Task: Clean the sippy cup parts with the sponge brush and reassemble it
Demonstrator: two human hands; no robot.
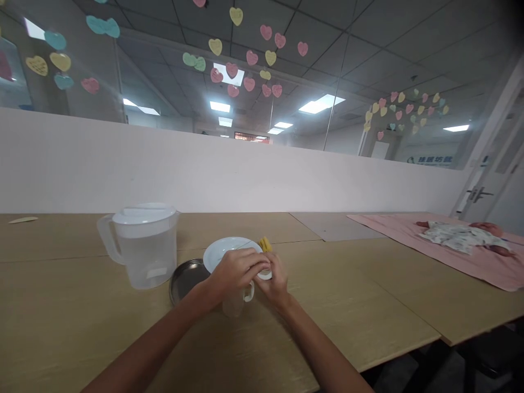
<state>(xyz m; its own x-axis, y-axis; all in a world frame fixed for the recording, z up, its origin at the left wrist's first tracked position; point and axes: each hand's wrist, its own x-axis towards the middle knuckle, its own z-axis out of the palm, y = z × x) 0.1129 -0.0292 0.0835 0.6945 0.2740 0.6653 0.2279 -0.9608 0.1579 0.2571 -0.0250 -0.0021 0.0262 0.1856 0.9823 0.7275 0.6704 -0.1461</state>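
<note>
My left hand (241,266) and my right hand (277,279) are together above the table, fingers curled and touching. Between them shows the rim of a small white ring-shaped piece (266,275); the fingers cover most of it. Just below my left hand stands a small clear cup (233,305) with a whitish handle, its top hidden by the hand. Behind my hands lies a white plate or shallow bowl (219,248), beside a yellow object (265,244) whose kind I cannot make out. To the left is a round metal tray (180,281), partly behind my left forearm.
A lidded clear pitcher (149,254) with liquid stands on the left of the wooden table (102,327). At the right, a baby doll (454,236) in patterned clothes lies on a pink cloth (409,234). A grey mat (339,225) and a white wall (245,180) are behind.
</note>
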